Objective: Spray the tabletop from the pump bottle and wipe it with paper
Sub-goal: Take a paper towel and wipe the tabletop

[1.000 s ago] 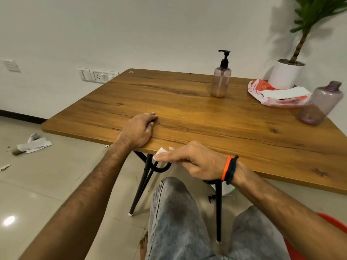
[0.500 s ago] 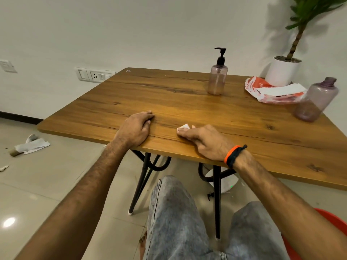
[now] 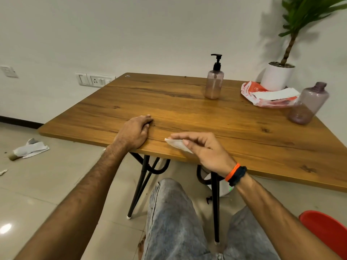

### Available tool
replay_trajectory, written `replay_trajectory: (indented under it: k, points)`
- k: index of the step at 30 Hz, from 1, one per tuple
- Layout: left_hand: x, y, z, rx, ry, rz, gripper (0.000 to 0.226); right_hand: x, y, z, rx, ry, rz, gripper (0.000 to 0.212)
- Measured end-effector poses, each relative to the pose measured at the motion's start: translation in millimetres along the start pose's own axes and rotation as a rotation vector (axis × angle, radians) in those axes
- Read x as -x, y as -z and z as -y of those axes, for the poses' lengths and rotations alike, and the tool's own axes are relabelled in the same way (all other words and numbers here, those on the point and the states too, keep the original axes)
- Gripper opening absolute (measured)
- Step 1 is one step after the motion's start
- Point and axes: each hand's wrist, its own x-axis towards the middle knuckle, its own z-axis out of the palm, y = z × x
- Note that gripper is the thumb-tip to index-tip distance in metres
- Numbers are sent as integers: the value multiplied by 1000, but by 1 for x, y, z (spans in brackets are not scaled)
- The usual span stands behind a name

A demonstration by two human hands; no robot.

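Observation:
A wooden tabletop (image 3: 187,109) fills the middle of the head view. At its far side stands a translucent pump bottle (image 3: 214,82) with a black pump head. My right hand (image 3: 202,151), with an orange and a dark band at the wrist, pinches a small folded piece of white paper (image 3: 177,144) just above the table's near edge. My left hand (image 3: 134,132) rests flat and loosely curled on the near edge, to the left of the paper, holding nothing.
A capless purple-tinted bottle (image 3: 308,104) stands at the right edge, beside an orange-and-white packet of paper (image 3: 266,96) and a potted plant (image 3: 277,76). Crumpled paper (image 3: 30,150) lies on the floor at left. A red seat (image 3: 326,233) shows at lower right.
My right hand came up from below the table edge, pressed the paper on the wood, then drew back to the near edge and lifted slightly. My left hand stayed put.

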Motion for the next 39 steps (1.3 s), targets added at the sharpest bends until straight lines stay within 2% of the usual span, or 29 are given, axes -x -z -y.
replay_trajectory:
  k: [3, 6, 10, 13, 16, 20, 25, 32, 36, 39]
  points:
    - [1, 1, -4, -3, 10, 3, 40, -11, 8, -6, -348, -209, -183, 29]
    - [3, 2, -7, -5, 10, 2, 40, -21, 17, -9, -584, -393, -223, 24]
    - [4, 7, -13, 3, 24, 30, 40, -27, 27, -6, -721, -458, -226, 24]
    - [4, 7, -27, 6, 33, 24, 39, -30, 32, -5, -635, -474, -231, 28]
    - [8, 4, -56, 111, 4, -28, 40, -29, 37, -3, -547, -445, -264, 30]
    - [11, -4, -99, 419, 8, -39, 41, -22, 48, 0, -467, -395, -340, 28]
    - [4, -18, -145, 797, 122, -7, 33, -6, 70, 0, -375, -334, -493, 23]
    - [-18, -54, -195, 1034, 238, 75, 22, 29, 120, -9, -300, -333, -639, 22]
    - [-32, -73, -225, 1094, 246, 149, 17, 58, 155, -15, -229, -386, -650, 23]
    - [-43, -85, -256, 1123, 221, 216, 15, 82, 179, -17, -206, -390, -722, 26]
